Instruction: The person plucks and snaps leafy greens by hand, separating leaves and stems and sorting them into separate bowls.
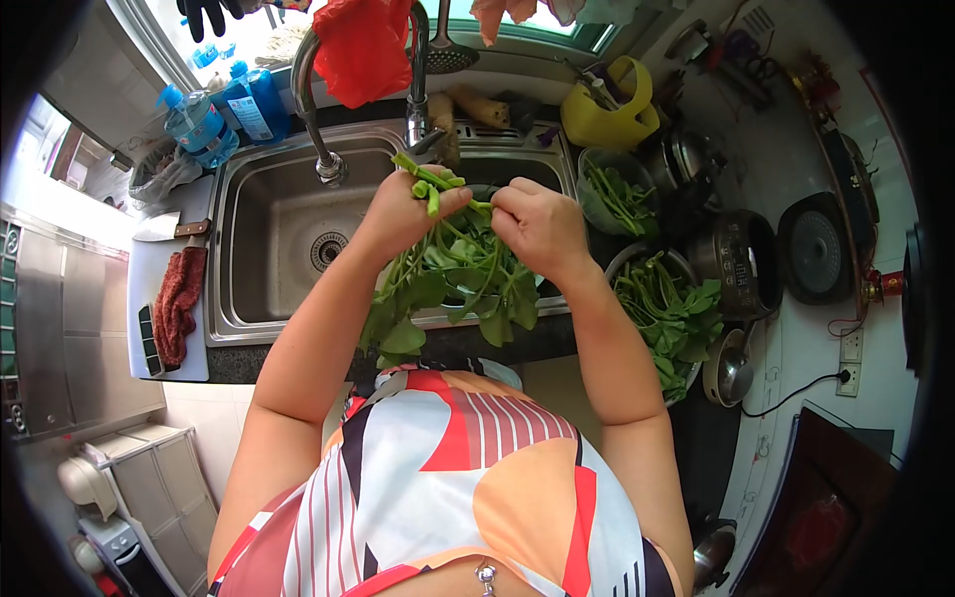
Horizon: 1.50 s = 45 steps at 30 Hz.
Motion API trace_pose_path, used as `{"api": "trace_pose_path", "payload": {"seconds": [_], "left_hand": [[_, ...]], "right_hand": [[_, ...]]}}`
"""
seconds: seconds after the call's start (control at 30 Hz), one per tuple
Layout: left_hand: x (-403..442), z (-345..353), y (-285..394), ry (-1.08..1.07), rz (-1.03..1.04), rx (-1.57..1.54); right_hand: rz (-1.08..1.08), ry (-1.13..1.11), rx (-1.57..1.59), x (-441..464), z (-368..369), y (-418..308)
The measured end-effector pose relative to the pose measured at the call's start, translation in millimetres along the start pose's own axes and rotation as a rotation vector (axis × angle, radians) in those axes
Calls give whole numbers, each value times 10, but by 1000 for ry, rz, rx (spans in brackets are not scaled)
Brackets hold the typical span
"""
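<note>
My left hand (pixel 413 211) is closed around a bunch of leafy greens (pixel 463 274), the cut green stems poking up above the fingers. The leaves hang below, over the front rim of the right sink basin. Beside it my right hand (pixel 537 224) is closed in a pinch on a stem of the same greens. The two hands are close together above the right basin (pixel 507 169). Leaves and hands hide most of what is inside this basin.
The left sink basin (pixel 284 219) lies beneath a curved faucet (pixel 328 164). A bowl of greens (pixel 667 308) and a container of stems (pixel 617 194) stand at right. A knife (pixel 169 229) and red cloth (pixel 179 308) lie on a white board (pixel 144 289) at left.
</note>
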<state>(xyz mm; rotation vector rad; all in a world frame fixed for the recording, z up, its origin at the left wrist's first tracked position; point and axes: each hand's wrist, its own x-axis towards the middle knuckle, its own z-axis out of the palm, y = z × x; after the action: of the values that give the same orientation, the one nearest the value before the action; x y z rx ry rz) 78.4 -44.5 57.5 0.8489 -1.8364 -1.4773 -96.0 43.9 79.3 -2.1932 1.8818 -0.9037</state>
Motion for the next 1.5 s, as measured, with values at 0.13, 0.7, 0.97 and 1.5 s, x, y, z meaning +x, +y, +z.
{"api": "trace_pose_path", "payload": {"seconds": [0.13, 0.7, 0.97, 1.5], "left_hand": [[24, -40, -22, -109, -186, -364], [43, 33, 17, 74, -105, -395], [34, 30, -11, 3, -228, -386], [12, 95, 5, 34, -258, -674]], "right_hand": [[425, -51, 1069, -36, 206, 206], [225, 81, 116, -68, -99, -110], [146, 199, 341, -71, 263, 144], [-23, 89, 41, -84, 233, -88]]}}
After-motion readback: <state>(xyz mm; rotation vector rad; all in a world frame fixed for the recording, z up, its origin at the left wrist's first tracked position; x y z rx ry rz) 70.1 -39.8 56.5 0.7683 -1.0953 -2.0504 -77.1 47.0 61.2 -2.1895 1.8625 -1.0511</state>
